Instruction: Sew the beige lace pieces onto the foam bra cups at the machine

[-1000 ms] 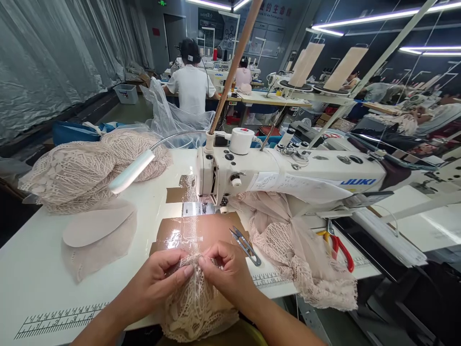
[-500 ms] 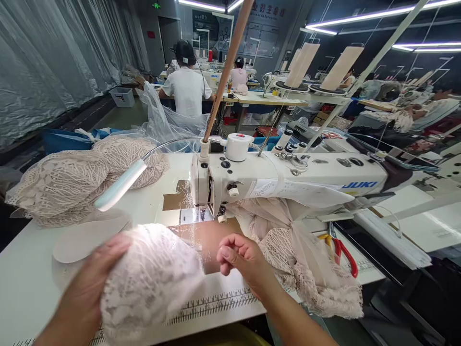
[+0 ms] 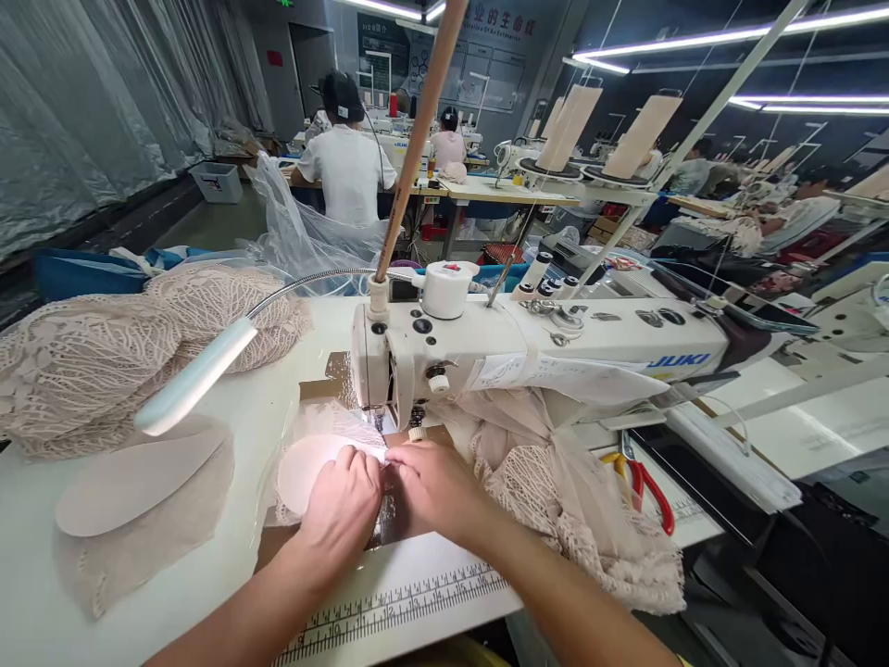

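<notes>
My left hand (image 3: 342,505) and my right hand (image 3: 425,484) rest side by side on the table just in front of the needle of a white sewing machine (image 3: 528,347). Both have their fingers curled down onto a pale lace cup piece (image 3: 306,463) that lies flat under the machine's lamp (image 3: 195,375). The left hand presses the piece's right edge; the right hand pinches the same edge beside the presser foot. The needle itself is hidden behind the machine head.
A heap of lace cups (image 3: 104,357) sits at the far left, with flat foam pieces (image 3: 131,477) in front of it. More lace fabric (image 3: 590,519) is bunched under the machine arm, beside red-handled pliers (image 3: 645,486). Other people sit at machines behind.
The left hand carried the lace piece from the table's front edge up to the needle and laid it flat. The right hand moved forward to join it. The snips are hidden now.
</notes>
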Action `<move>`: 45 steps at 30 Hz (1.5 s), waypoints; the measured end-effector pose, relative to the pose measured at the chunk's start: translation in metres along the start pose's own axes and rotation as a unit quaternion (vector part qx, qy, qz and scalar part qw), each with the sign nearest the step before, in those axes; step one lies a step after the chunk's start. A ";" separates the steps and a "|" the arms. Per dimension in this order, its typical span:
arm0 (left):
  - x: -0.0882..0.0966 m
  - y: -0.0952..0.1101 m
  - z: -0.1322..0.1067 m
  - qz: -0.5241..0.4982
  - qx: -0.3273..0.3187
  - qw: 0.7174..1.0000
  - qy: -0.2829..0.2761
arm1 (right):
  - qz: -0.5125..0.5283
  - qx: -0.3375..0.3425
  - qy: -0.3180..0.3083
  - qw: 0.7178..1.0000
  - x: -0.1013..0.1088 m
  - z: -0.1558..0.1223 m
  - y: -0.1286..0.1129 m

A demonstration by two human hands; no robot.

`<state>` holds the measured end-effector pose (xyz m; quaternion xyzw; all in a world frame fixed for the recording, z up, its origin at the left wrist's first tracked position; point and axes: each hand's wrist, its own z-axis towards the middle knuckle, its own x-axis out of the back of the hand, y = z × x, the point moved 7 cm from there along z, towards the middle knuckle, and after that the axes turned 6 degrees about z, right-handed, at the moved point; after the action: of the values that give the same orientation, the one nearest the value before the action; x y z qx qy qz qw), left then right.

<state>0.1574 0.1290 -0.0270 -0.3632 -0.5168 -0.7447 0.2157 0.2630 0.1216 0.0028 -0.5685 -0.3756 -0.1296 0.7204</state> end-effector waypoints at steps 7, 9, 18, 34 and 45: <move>0.018 0.014 -0.010 0.070 -0.034 0.989 -0.127 | -0.192 0.030 -0.048 0.980 -0.034 -0.003 0.011; 0.021 0.014 -0.009 0.054 -0.065 0.982 -0.170 | -0.217 0.024 -0.058 0.974 -0.036 -0.002 0.011; 0.013 -0.009 0.006 0.203 -0.232 0.951 -0.035 | -0.257 -0.045 -0.069 0.963 -0.031 0.012 0.009; 0.020 -0.025 0.028 0.152 -0.200 0.965 -0.077 | -0.261 -0.054 -0.053 0.963 -0.032 0.014 0.016; 0.019 -0.050 0.033 0.241 -0.075 0.964 -0.086 | -0.246 -0.041 -0.051 0.967 -0.034 0.011 0.018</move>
<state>0.1209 0.1793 -0.0358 -0.5552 -0.3730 -0.6731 0.3155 0.2465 0.1289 -0.0326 -0.4934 -0.5345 -0.2888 0.6225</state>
